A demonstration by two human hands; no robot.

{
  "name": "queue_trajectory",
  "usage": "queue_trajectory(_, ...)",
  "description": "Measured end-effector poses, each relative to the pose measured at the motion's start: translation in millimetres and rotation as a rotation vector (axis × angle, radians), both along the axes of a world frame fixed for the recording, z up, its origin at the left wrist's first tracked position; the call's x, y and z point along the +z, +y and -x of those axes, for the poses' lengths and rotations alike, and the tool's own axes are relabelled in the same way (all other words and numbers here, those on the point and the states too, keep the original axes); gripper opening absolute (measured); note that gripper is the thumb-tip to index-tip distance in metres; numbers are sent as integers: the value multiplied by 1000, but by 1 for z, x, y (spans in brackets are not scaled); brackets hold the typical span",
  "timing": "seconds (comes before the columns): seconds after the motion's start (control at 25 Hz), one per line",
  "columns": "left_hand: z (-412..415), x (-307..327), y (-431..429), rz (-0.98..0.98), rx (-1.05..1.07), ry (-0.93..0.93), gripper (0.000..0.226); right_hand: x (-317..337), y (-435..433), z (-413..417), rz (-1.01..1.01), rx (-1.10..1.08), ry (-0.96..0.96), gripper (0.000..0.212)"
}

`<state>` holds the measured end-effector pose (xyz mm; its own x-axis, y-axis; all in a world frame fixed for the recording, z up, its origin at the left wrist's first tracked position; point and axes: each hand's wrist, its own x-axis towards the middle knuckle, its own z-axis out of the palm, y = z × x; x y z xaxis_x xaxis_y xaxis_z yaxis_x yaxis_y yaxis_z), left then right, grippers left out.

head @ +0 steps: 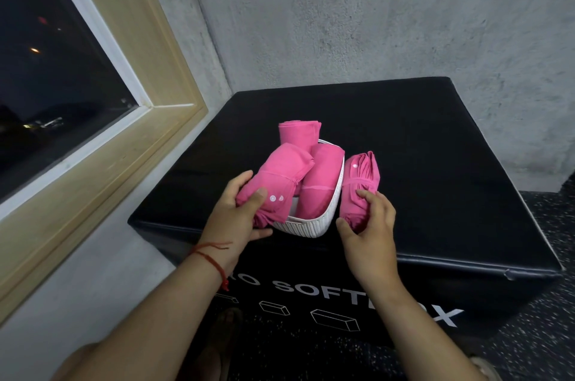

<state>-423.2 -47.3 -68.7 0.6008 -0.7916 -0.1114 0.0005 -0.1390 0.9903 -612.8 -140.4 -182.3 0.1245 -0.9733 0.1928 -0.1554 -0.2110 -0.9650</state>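
A white woven basket (314, 226) sits on a black padded box (435, 169). Two rolled pink garments lie in it: one in the middle (320, 181) and one leaning over the far rim (297, 133). My left hand (241, 212) grips a third pink roll (280, 175) that rests over the basket's left edge. A further pink roll (361, 184) lies on the box just right of the basket, and my right hand (370, 225) holds its near end between curled fingers and thumb.
The black box fills a corner between a grey concrete wall (373, 22) and a window with a pale wooden frame (130, 63) on the left. Speckled dark floor (535, 334) lies right of and below the box. A red thread is tied round my left wrist (214, 262).
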Motion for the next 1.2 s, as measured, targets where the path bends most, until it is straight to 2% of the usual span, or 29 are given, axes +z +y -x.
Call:
queue_trajectory(0.12,2,-6,5,127,-47,17,38,0,0,2,10,17,36,65)
queue_trajectory(0.2,2,-6,9,140,-70,92,43,5,3,0,50,-31,254,66)
queue_trajectory(0.28,3,-9,11,111,-44,125,43,13,11,-5,239,-109,451,57)
queue_trajectory(0.36,5,-9,14,116,53,135,36,28,21,-13,468,-54,323,35)
queue_trajectory(0.44,6,-12,17,125,126,-45,25,41,30,-20,577,71,120,22)
queue_trajectory(0.52,6,-13,22,131,115,-330,19,50,35,-27,593,175,93,24)
queue_trajectory(0.68,-5,-8,29,106,54,-822,10,48,33,-45,460,234,82,29)
queue_trajectory(0.76,-7,-5,30,87,5,-957,6,48,31,-52,347,210,-20,23)
queue_trajectory(0.92,-10,-5,31,102,18,-877,15,52,31,-56,211,204,-124,24)
queue_trajectory(1.04,-11,-8,32,131,-25,-768,29,49,32,-60,235,221,-95,28)
queue_trajectory(1.2,-11,-10,33,143,-72,-764,36,45,28,-66,303,94,-60,23)
